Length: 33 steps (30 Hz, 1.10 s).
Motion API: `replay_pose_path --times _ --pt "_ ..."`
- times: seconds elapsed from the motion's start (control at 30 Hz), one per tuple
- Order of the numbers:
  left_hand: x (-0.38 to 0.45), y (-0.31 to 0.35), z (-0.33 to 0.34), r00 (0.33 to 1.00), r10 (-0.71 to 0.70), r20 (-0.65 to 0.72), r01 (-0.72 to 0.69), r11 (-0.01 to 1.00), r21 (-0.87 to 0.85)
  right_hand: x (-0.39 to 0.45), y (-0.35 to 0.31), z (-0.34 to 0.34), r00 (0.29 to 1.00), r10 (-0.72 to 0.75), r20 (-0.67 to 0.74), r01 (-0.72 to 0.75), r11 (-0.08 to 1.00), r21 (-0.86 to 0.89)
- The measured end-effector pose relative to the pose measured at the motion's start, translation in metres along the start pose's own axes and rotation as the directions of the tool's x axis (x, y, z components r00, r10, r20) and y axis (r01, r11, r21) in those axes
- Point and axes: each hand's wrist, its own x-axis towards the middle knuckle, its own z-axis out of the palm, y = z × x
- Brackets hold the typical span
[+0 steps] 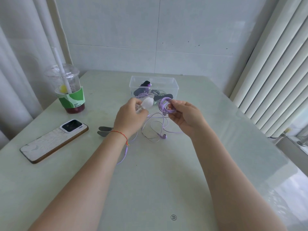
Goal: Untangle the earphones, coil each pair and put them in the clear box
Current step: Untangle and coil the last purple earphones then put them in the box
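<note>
Purple earphones (164,106): partly coiled bundle pinched in my right hand (184,115), held above the tabletop (166,180) just in front of the clear box (154,86). Loose cable trails down to the tabletop, one earbud (164,136) lying there. My left hand (130,116) has its grip curled round a whitish translucent thing (146,104), blurred. Box already holds dark and purple coils. Phone (55,140) and drink cup (68,90) sit at left.
</note>
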Motion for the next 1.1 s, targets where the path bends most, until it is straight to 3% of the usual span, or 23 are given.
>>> replay_pose_path --times 0.1,0.2,0.27,0.33,0.53,0.73,0.9,1.03,1.1 --pt "0.003 -0.001 -0.002 0.995 -0.091 -0.041 0.083 0.981 -0.173 -0.003 -0.002 0.002 0.986 -0.153 -0.060 0.127 0.942 -0.312" --pt "0.004 0.001 -0.005 0.981 -0.189 0.051 0.193 0.888 -0.417 -0.010 -0.010 0.006 0.961 -0.257 0.101 0.263 0.741 -0.618" --pt "0.004 0.003 -0.007 0.969 -0.213 0.127 0.248 0.844 -0.476 -0.015 -0.014 0.010 0.947 -0.211 0.244 0.322 0.668 -0.671" --pt "0.005 0.006 -0.010 0.955 -0.219 0.198 0.291 0.816 -0.499 -0.018 -0.014 0.014 0.933 -0.197 0.301 0.357 0.610 -0.707" --pt "0.006 0.010 -0.014 0.866 -0.302 0.400 0.492 0.659 -0.568 -0.015 -0.008 0.016 0.916 -0.274 0.294 0.388 0.413 -0.824" --pt "0.004 0.009 -0.013 0.882 -0.251 0.399 0.452 0.694 -0.561 -0.017 -0.004 0.024 0.900 -0.261 0.349 0.419 0.298 -0.858" --pt "0.004 0.007 -0.014 0.900 -0.225 0.373 0.422 0.659 -0.622 -0.018 -0.005 0.026 0.890 -0.288 0.353 0.432 0.290 -0.854" --pt "0.007 0.001 -0.011 0.924 -0.243 0.297 0.378 0.706 -0.599 -0.018 -0.007 0.023 0.897 -0.262 0.356 0.433 0.358 -0.828" --pt "0.007 0.000 -0.011 0.936 -0.227 0.270 0.348 0.722 -0.598 -0.020 -0.008 0.023 0.905 -0.217 0.365 0.425 0.442 -0.790"
